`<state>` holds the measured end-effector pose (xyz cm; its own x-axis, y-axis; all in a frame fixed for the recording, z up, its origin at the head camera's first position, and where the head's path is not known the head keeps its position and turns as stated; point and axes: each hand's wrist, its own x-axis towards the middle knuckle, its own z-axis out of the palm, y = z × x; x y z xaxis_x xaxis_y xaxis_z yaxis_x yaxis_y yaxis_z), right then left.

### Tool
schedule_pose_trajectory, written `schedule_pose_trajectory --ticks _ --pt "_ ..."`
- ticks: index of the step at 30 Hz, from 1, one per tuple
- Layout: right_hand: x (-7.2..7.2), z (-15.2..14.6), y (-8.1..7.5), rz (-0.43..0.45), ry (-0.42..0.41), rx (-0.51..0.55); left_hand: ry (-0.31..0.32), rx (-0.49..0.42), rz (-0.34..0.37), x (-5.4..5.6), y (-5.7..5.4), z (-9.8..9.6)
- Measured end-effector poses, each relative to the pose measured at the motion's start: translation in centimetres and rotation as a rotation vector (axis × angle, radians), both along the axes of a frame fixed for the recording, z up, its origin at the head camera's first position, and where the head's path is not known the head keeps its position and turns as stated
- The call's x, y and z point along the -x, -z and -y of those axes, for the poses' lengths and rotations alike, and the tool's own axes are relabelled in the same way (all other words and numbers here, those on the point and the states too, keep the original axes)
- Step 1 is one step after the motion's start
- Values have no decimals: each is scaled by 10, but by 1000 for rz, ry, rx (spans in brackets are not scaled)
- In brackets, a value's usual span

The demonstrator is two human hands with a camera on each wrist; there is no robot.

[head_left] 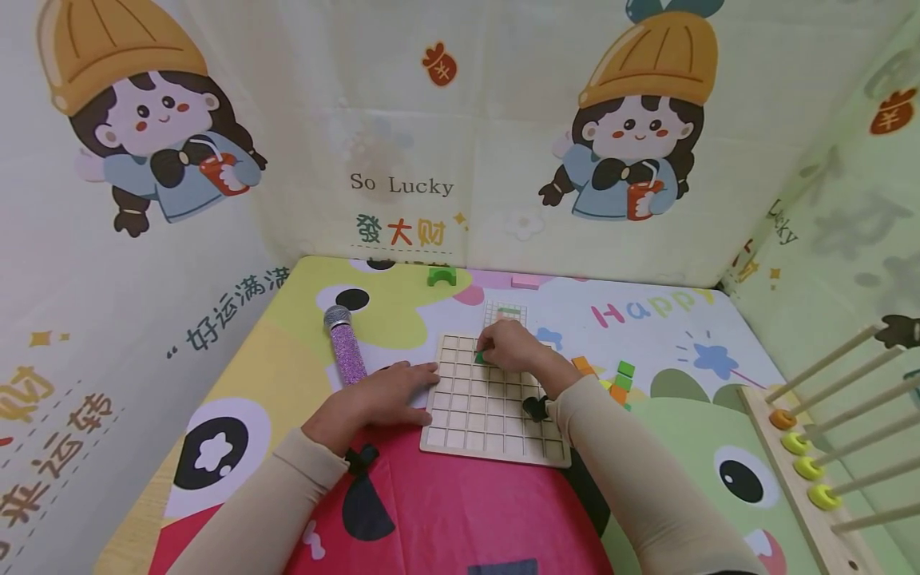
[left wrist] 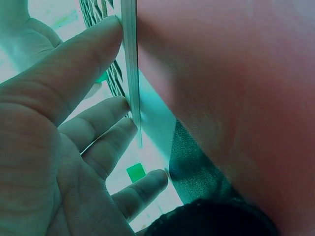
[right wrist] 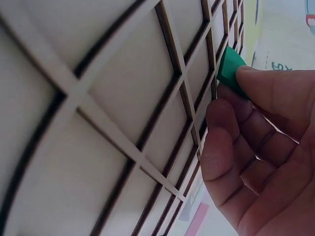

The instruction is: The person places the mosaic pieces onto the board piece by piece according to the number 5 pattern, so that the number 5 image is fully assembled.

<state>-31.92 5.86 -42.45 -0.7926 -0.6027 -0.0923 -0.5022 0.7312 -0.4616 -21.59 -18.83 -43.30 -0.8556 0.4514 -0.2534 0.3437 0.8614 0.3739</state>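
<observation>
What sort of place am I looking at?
Probably a children's play corner, perhaps a staged one: it has a cartoon-printed backdrop, a wooden grid board and a glittery purple microphone.

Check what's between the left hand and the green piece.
Head view: only bare cells of the wooden grid board lie between the left hand and the green piece, which the right hand pinches.

Grid board (head_left: 496, 399): matt wood (pale); microphone handle (head_left: 348, 353): rough glitter.
</observation>
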Motion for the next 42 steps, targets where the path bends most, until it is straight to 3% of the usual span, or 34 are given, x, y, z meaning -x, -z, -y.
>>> schedule_pose_trajectory --ticks 9,26,33,42 --pt "-4 -2 -2 5 61 -21 7 10 -5 2 -2 -7" --pt "-10 -7 2 -84 127 -132 17 12 6 2 0 -17" --pt "-20 -27 3 -75 146 -64 -12 30 18 2 -2 -14" --pt "-26 -64 1 -84 217 -38 1 17 10 0 -6 -6"
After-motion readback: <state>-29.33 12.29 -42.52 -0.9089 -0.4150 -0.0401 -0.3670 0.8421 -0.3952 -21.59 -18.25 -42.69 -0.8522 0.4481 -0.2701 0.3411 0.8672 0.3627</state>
